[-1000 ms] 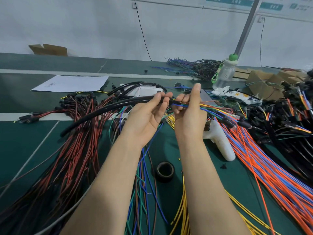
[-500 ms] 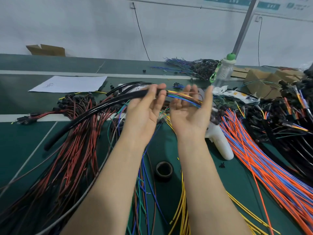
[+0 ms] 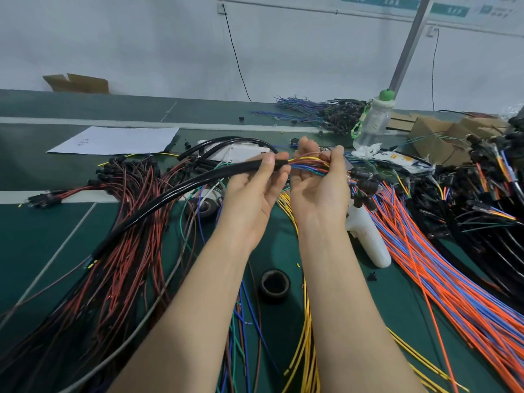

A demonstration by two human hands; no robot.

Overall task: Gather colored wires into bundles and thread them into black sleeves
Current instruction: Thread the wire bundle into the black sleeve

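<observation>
Head view, left hand with grip closed round black sleeve near its mouth, right hand with grip curled round coloured wires entering that mouth, both raised above green worktop, tape roll lying between the forearms.

This is a wire-harness assembly workshop. A long green tabletop marked with pale lines runs along a plain white wall that carries printed signs. Loose stock covers it in heaps: red wires ending in black connectors, orange and blue wires, yellow wires and finished black harnesses. A roll of black tape, a sheet of paper and opened cardboard boxes lie among them.
</observation>
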